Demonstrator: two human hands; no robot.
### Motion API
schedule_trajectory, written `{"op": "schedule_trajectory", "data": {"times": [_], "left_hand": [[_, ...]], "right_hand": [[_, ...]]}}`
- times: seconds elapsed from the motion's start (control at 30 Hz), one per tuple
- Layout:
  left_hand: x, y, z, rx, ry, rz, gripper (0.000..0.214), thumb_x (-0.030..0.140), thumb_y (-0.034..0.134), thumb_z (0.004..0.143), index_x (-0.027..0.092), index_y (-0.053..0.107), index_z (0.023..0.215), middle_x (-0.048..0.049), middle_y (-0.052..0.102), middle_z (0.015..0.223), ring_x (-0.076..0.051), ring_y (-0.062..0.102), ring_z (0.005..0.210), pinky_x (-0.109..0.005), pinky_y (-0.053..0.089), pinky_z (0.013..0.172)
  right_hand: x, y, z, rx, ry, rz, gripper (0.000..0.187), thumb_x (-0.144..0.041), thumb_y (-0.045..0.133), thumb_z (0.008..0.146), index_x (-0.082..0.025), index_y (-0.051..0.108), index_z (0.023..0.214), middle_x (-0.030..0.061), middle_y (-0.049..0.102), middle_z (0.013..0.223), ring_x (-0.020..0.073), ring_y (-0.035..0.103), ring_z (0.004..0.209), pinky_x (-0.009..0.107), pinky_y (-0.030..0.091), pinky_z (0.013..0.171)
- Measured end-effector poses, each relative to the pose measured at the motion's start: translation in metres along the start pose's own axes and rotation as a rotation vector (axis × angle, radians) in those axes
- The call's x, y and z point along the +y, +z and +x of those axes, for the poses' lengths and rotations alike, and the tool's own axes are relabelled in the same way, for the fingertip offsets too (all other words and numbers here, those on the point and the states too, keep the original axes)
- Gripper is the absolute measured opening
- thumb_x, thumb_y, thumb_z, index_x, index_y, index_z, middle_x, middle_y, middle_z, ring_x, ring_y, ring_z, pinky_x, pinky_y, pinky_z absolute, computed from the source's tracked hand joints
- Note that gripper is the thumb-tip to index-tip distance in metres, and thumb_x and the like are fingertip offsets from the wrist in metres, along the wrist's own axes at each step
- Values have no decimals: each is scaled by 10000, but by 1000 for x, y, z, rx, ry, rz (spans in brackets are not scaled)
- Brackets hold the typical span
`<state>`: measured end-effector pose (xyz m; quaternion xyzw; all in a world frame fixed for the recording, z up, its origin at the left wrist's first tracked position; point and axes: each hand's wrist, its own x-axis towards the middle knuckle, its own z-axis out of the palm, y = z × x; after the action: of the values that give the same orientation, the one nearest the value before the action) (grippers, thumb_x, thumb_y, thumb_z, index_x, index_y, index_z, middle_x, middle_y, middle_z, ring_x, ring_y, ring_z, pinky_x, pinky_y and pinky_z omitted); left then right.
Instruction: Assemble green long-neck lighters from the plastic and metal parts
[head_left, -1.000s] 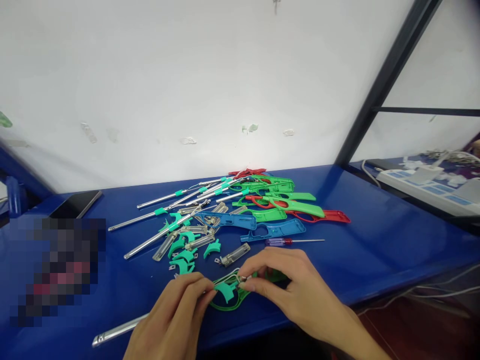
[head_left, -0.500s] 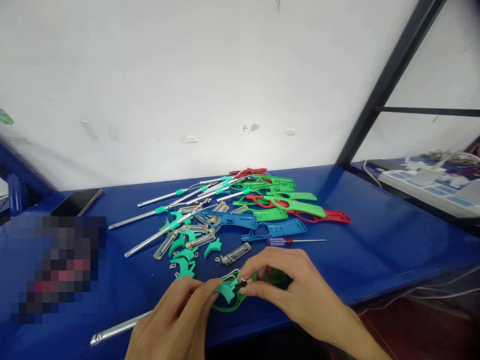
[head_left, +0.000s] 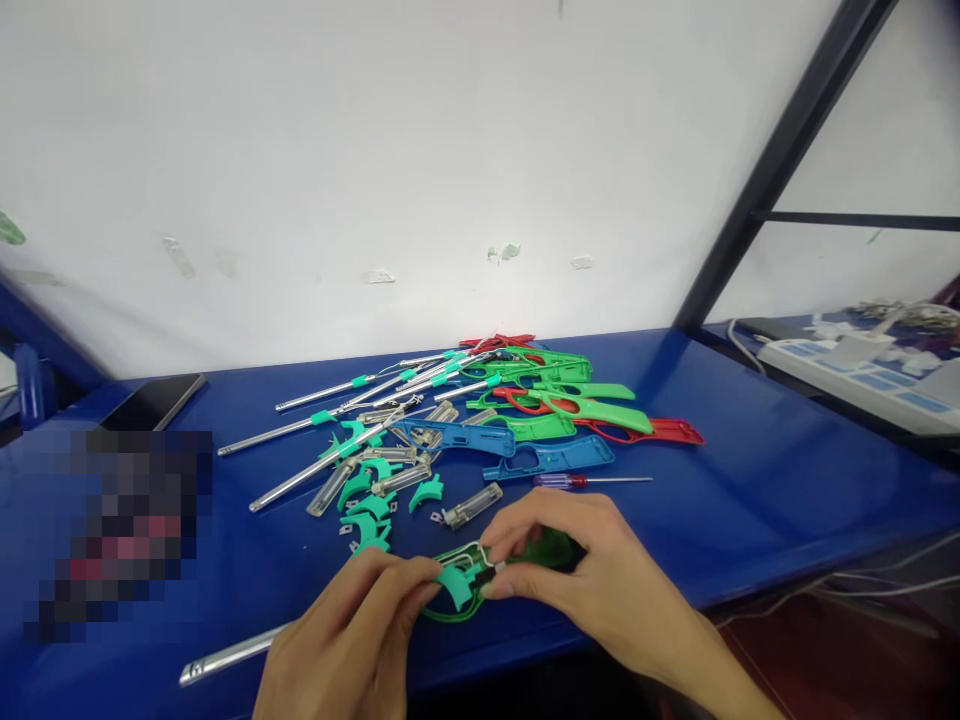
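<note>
A green lighter handle half (head_left: 450,616) lies at the front of the blue table, with a teal trigger (head_left: 455,587) set in it. My left hand (head_left: 349,625) is closed on its left part, fingertips against the trigger. From under that hand a silver lighter tube (head_left: 229,657) sticks out to the left. My right hand (head_left: 574,565) pinches a small black-and-white igniter part (head_left: 491,573) just right of the trigger. A bent white wire (head_left: 474,548) loops beside its fingertips. The shell's right end is partly hidden behind my right hand.
Behind my hands lie loose teal triggers (head_left: 369,507), clear fuel tanks (head_left: 474,506), silver tubes (head_left: 300,484), and green, red and blue handle halves (head_left: 555,458). A screwdriver (head_left: 559,481) is nearby. A phone (head_left: 154,403) lies left; a power strip (head_left: 862,375) is at right.
My right fingertips have shifted slightly and the white wire loop now shows more clearly beside them. My left hand has stayed nearly in place on the shell.
</note>
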<state>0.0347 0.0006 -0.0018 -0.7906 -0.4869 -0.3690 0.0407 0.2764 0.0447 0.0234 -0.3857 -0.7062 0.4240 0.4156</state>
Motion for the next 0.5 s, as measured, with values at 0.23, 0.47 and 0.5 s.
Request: {"op": "schedule_trajectory", "data": {"times": [0.23,0.47,0.5], "left_hand": [[3,1,4,-3,-8,1,228,367,449,1157,331,667,1098,85,744,910,-41,742,680,-87,528,618],[4,2,2,-6,11,16,231,361,445,1161,328,668,1111,78,751,922,-43,742,692,-95,532,618],[4,2,2,-2,13,21,234,367,443,1162,326,668,1113,75,753,922,-45,743,692,-99,531,612]], "right_hand": [[-4,0,0,19,16,39,214,-146,957,785,-285,836,894,-70,800,825,130,735,779,214,568,756],[-5,0,0,25,94,104,140,-205,943,813,-267,827,860,-60,802,815,123,742,768,204,568,741],[-4,0,0,30,95,105,131,-218,941,820,-264,824,857,-60,802,814,121,742,770,202,566,739]]}}
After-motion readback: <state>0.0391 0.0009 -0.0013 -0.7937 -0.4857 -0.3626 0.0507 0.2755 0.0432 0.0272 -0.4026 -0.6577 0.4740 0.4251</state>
